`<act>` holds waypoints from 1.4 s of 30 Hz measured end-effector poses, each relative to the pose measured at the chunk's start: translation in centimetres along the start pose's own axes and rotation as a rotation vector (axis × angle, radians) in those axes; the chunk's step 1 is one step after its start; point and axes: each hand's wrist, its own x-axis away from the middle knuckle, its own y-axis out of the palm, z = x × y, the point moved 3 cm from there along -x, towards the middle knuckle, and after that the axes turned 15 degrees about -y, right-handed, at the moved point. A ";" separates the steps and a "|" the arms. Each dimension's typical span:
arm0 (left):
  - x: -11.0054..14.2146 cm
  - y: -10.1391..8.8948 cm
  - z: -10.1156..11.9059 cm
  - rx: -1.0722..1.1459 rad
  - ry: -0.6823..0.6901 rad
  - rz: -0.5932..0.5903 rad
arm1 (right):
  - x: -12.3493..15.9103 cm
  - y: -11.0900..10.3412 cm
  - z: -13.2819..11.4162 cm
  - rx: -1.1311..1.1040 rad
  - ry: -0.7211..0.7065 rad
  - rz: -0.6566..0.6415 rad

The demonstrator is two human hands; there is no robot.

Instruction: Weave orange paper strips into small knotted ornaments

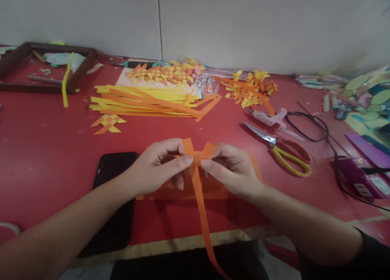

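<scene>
Red tabletop [45, 142]. A black rectangular phone [114, 229] lies partly under the left forearm; a flat orange paper sheet [228, 192] lies beneath both hands. Right: scissors with one yellow and one red handle [271, 142], blades partly apart, just beside a pink glue gun [271, 117]. Beyond the hands: a layered bundle of yellow and orange paper strips [134, 101], then a row of woven orange-and-yellow checkered pieces [166, 75].

Grip: left hand [155, 166] and right hand [236, 170] both pinch the folded orange paper strip [198, 190] — thumbs in front, tips close together. It is above the sheet, two short ends up, a long tail hanging past the table edge. Fingers hide the crossing; possibly more than one strip.

Count: two hands, one phone, one scissors, one glue gun, one checkered piece [109, 121] apart from the row — bundle strips overlap, uncountable.
</scene>
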 end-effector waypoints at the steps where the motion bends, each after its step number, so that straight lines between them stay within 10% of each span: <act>1: 0.0 0.0 0.0 -0.001 -0.002 -0.005 | 0.0 0.0 0.0 -0.010 0.006 0.006; 42: 0.0 0.3 0.0 -0.069 -0.015 -0.037 | -0.1 0.1 0.2 -0.132 0.099 -0.036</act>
